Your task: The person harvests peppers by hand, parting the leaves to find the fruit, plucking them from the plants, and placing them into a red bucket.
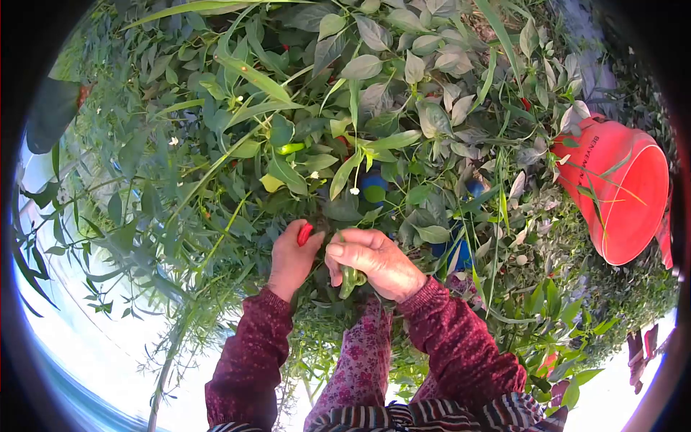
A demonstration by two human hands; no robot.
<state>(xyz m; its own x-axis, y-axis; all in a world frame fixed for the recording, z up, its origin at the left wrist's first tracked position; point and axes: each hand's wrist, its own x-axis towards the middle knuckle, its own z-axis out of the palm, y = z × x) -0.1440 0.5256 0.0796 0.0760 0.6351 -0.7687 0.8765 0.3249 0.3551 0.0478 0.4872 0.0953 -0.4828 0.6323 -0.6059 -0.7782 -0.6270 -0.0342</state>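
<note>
Close together in front of my legs, both hands work among leafy pepper plants. A small red chili pepper [305, 234] shows between the curled fingers of my left hand [288, 258]. My right hand [381, 263] is closed, thumb against the index finger, with green peppers [350, 281] hanging below its fingers. Leaves and the hand itself hide part of what it holds. Above the hands, a light green pepper [290, 148] hangs on a plant, with small white flowers nearby.
A red bucket [576, 162] lies tilted on the plants at right, its mouth toward me. Blue things [453, 248] show partly through the leaves. Long grass blades [252, 78] cross the plants. A dark green rounded object [52, 114] stands at upper left.
</note>
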